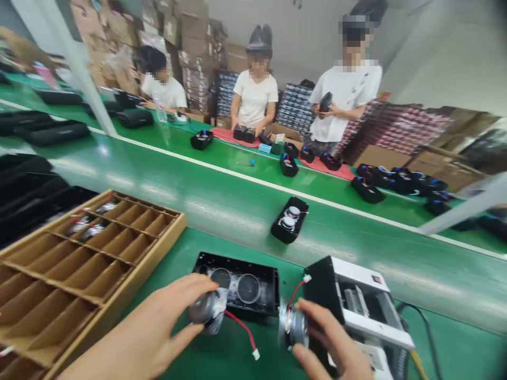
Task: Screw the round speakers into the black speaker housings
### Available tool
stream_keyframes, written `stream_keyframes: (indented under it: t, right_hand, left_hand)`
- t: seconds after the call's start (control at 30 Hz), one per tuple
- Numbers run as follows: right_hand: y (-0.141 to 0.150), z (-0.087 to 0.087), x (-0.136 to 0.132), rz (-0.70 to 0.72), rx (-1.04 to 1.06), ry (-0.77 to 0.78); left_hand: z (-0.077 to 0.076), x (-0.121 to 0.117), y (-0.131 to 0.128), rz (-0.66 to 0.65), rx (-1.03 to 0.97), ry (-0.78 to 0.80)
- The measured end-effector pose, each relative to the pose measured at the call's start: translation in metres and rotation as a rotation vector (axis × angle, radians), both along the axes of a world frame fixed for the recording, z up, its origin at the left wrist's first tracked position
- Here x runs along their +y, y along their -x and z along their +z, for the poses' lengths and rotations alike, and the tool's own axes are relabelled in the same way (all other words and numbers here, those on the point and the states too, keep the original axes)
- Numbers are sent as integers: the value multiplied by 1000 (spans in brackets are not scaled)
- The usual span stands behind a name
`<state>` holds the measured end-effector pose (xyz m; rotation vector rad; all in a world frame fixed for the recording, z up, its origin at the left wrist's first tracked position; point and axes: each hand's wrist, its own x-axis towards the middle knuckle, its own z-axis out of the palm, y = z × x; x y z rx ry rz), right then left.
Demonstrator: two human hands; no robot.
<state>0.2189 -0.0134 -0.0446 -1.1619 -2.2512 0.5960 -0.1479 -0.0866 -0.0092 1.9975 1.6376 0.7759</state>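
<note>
Between the thumb and fingers of my left hand (170, 316) is a round speaker driver (208, 309), a red wire with a white plug trailing from it. A second speaker driver (292, 324) is gripped by its edge in my right hand (327, 338); its red wire rises to a white connector. Just beyond both hands lies a black speaker housing (273, 290), open side up, with two round openings inside. My left fingers overlap its near left edge in the view. The driver on the right is in front of the housing's right end.
At left stands a cardboard divider box (178, 224) with a few drivers inside. A white and black machine (372, 311) with cables sits at right. Another housing with two drivers (290, 219) rests on the green conveyor (229, 195). Three people work across the line.
</note>
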Motion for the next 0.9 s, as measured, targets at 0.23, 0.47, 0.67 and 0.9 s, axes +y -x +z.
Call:
stream_keyframes:
  t: [0.23,0.47,0.67,0.9]
  right_hand:
    - [81,14,62,-16,-41,-21]
    - [82,-1,67,120,-140,-183]
    - [87,7,69,223,-306,-445]
    - [100,0,73,205,-300,-360]
  left_hand:
    - [8,66,-21,40,158,189]
    - [-13,75,-27,-6,238,261]
    - [-6,81,-33,-42,336,307]
    - [7,87,-36,-42,431,340]
